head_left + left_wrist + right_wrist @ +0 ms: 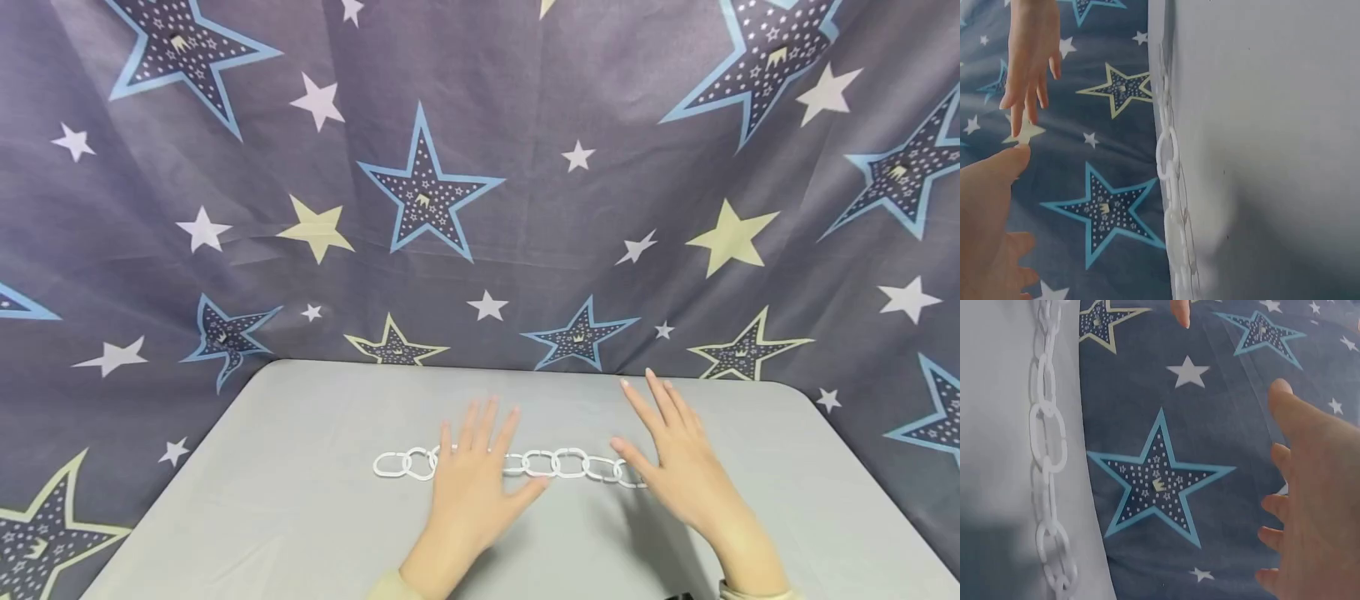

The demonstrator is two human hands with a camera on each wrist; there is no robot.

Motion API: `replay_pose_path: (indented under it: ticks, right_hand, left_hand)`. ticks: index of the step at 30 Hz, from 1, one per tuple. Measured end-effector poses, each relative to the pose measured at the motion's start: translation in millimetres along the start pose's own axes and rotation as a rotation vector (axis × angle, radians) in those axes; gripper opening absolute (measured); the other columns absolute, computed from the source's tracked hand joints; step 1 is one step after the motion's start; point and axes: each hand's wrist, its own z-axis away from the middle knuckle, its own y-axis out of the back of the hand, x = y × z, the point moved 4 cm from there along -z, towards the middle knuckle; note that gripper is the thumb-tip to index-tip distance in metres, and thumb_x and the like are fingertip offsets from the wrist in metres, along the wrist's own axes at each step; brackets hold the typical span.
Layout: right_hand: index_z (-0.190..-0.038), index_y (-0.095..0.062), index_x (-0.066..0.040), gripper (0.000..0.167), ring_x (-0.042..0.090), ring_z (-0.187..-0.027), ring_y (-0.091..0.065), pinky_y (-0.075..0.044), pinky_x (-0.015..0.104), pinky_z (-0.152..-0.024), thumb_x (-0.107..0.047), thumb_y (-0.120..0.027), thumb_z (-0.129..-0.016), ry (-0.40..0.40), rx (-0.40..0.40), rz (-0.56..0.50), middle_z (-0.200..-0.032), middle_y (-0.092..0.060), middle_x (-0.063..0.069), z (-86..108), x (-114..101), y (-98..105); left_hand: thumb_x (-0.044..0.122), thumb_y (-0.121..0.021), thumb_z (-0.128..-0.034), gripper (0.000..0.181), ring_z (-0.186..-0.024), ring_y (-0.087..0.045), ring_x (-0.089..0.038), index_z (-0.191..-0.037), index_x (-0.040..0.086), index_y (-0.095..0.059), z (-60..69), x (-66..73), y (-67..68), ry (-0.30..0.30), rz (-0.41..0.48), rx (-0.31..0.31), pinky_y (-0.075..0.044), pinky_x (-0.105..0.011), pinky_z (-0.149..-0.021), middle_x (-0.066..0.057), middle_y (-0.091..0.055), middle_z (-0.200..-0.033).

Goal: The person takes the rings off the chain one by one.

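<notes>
A white plastic chain (570, 463) of several oval links lies stretched from left to right across the grey table. My left hand (472, 492), fingers spread, is above the chain and hides some of its links. Over the chain's right end is my right hand (686, 467), its fingers also spread. Both hands hold nothing and appear raised off the table; shadows fall below them. In the left wrist view the chain (1167, 153) runs along the table, apart from the left hand (988, 219). The right wrist view shows the chain (1047, 437) well away from the right hand (1319, 494).
The grey table (315, 533) has rounded far corners. Right behind its far edge hangs a dark cloth (525, 208) printed with stars. A small black object (679, 596) shows at the bottom edge of the head view, near the right sleeve.
</notes>
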Motion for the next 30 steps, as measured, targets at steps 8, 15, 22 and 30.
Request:
replay_pose_path:
  ticks: [8, 15, 22, 30]
  right_hand:
    - [-0.155, -0.035, -0.027, 0.072, 0.042, -0.146, -0.016, -0.025, 0.075, -0.098, -0.041, -0.068, -0.092, 0.021, 0.029, -0.016, -0.164, -0.017, 0.007, -1.0, 22, 2]
    - [-0.151, -0.042, -0.020, 0.073, 0.047, -0.141, -0.026, -0.025, 0.070, -0.103, -0.034, -0.075, -0.088, 0.045, 0.068, -0.016, -0.157, -0.030, 0.016, 1.7, 39, 0]
    - [-0.146, -0.048, -0.013, 0.068, 0.055, -0.134, -0.031, -0.023, 0.073, -0.102, -0.025, -0.078, -0.086, 0.008, 0.038, -0.131, -0.149, -0.039, 0.026, 5.5, 56, -6]
    - [-0.132, -0.060, -0.003, 0.054, 0.050, -0.123, -0.048, -0.033, 0.066, -0.098, -0.012, -0.080, -0.083, 0.017, 0.055, -0.233, -0.134, -0.055, 0.026, 8.5, 73, -8]
  left_hand:
    - [0.074, -0.052, -0.0855, 0.085, -0.149, -0.017, -0.028, -0.154, 0.026, -0.036, -11.8, 13.6, -11.9, -0.053, 0.044, -0.064, -0.015, -0.062, -0.114, -0.006, -0.029, -0.160]
    - [0.075, -0.049, -0.0868, 0.083, -0.149, -0.020, -0.026, -0.153, 0.027, -0.037, -21.9, 26.6, -25.9, -0.125, 0.002, -0.098, -0.017, -0.060, -0.114, -0.005, -0.032, -0.159]
    - [0.073, -0.050, -0.0880, 0.081, -0.149, -0.020, -0.024, -0.154, 0.027, -0.036, -29.9, 42.3, -39.4, -0.152, 0.009, -0.165, -0.017, -0.059, -0.114, -0.003, -0.032, -0.159]
    - [0.073, -0.046, -0.0902, 0.077, -0.147, -0.025, -0.023, -0.154, 0.033, -0.034, -47.6, 55.8, -56.7, -0.222, 0.026, -0.194, -0.019, -0.055, -0.115, -0.001, -0.033, -0.159]
